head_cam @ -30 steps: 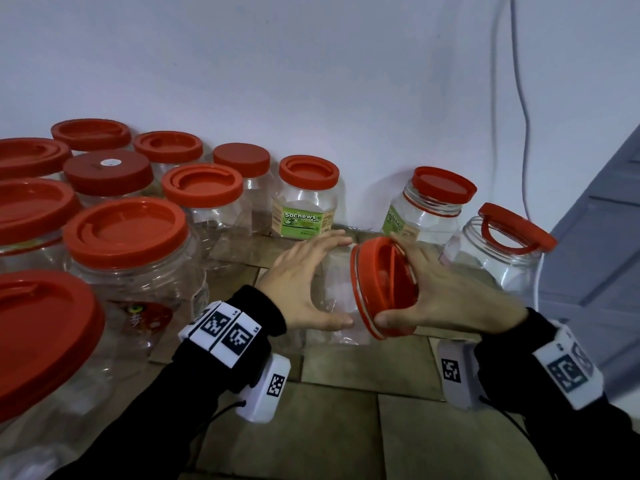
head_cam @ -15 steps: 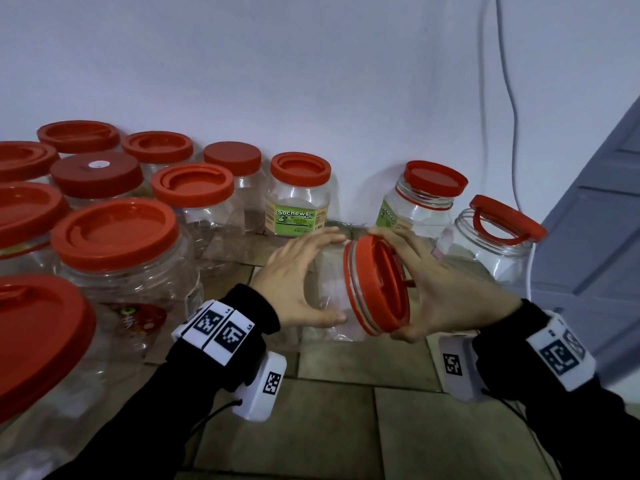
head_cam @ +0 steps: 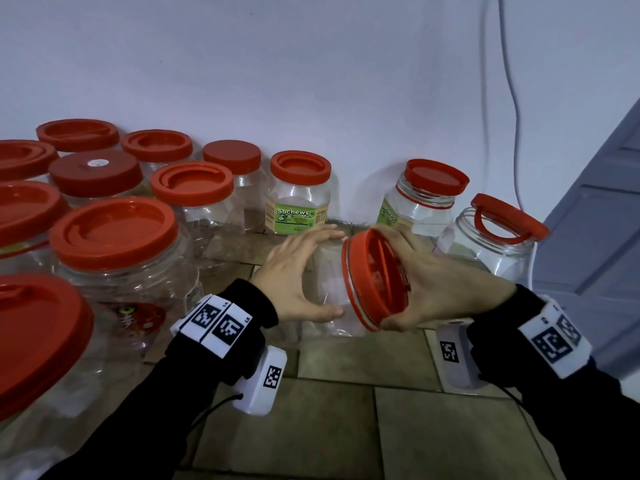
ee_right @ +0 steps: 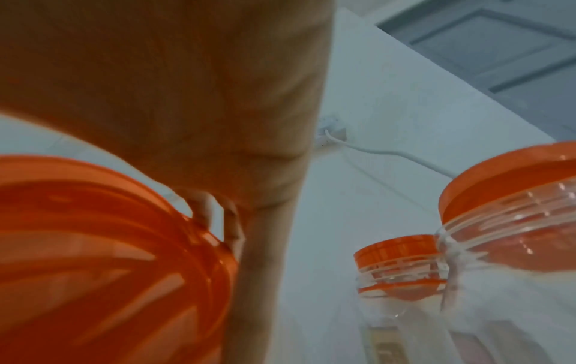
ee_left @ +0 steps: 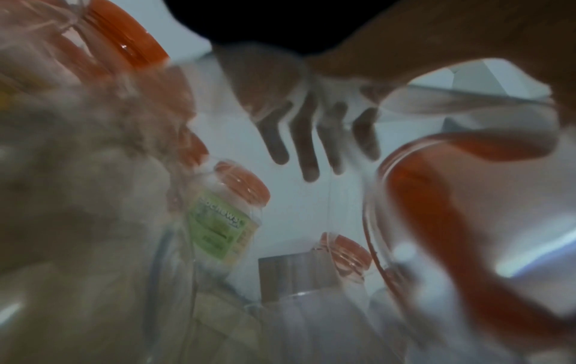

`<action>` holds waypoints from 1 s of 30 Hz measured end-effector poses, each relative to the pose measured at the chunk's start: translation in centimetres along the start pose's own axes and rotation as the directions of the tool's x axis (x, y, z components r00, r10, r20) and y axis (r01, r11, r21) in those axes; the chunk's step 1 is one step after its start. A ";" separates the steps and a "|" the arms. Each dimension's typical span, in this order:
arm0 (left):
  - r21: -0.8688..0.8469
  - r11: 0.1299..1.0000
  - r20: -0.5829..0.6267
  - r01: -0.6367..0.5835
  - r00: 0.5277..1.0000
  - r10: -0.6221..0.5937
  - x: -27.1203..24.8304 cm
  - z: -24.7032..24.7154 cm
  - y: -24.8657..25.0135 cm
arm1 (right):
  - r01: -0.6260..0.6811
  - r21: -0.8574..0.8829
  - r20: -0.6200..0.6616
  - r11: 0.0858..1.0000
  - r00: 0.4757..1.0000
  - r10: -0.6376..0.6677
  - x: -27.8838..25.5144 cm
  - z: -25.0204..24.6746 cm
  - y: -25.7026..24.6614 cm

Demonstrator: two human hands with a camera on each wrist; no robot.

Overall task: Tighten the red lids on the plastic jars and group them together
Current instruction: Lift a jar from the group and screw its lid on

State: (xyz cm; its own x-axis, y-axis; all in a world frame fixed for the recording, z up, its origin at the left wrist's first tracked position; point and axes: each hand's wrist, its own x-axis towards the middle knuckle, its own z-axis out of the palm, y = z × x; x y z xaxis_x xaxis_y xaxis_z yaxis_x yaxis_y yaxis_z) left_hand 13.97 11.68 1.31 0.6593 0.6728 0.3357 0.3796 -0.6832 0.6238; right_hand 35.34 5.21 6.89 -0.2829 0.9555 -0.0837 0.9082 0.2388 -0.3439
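Moved since prior frames: right hand is shifting round the red lid, thumb now at the lower rim; jar is staying sideways between both hands, barely displaced.
Grouped cluster, left: capped jars [head_cam: 114, 271] are standing packed together against the wall, lids sitting flat; judging these as done, though tightness can't be confirmed from the pictures.
Cluster edge: green-label jar [head_cam: 298, 199] is standing upright by the wall, lid level, at the right end of the group.
Left hand [head_cam: 294, 275]: wrapping thumb and fingers round the clear body of the held jar [head_cam: 327, 289], bracing it on its side above the floor tiles.
Lid in work: red lid [head_cam: 372, 278] is sitting on the jar mouth, facing right; whether the thread is fully home, cannot tell.
Right hand [head_cam: 443, 289]: gripping the lid rim, fingers over the top, thumb underneath; reads as mid-twist.
Still loose, right: second green-label jar [head_cam: 419, 206] is carrying a tilted lid, clearly not seated; handle-lid jar [head_cam: 491, 244] beside it is also showing a skewed lid.
Progress call: most jars are looking finished; one being tightened now, two on the right waiting for tightening, and all three still needing to join the group.
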 end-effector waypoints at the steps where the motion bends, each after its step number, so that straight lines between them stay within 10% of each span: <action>1: -0.009 1.000 0.000 0.000 1.000 0.000 0.1 -0.1 -0.1 | 0.046 -0.005 -0.014 0.999 0.999 -0.046 0.0 0.1 0.1; 6: -0.050 0.999 -0.005 -0.011 1.000 0.010 0.3 -0.3 -0.6 | 0.165 0.009 -0.039 0.986 0.986 -0.164 0.1 0.3 0.3; 13: 0.035 0.999 -0.043 0.037 0.998 -0.036 0.3 0.3 -0.2 | -0.230 0.165 0.092 0.959 0.972 0.218 1.0 0.4 -0.1; 19: 0.007 0.999 -0.045 0.039 0.998 -0.038 0.0 0.0 -0.5 | 0.032 0.092 0.079 0.995 0.996 -0.040 0.4 -0.6 0.1; 24: 0.033 0.999 -0.022 0.033 0.999 -0.033 0.2 0.2 0.0 | -0.281 0.149 0.097 0.948 0.958 0.269 1.0 -0.3 -0.9; 30: 0.035 0.999 -0.020 0.020 1.000 -0.019 0.1 0.2 -0.2 | -0.055 0.150 0.130 0.987 0.991 0.035 0.5 -1.2 -0.3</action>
State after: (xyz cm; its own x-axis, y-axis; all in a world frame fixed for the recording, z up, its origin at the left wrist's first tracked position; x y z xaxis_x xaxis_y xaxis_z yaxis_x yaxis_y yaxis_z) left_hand 14.12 11.82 1.13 0.6388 0.6914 0.3374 0.4153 -0.6791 0.6053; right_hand 35.29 5.84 8.12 -0.2884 0.9326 -0.2168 0.8658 0.1573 -0.4749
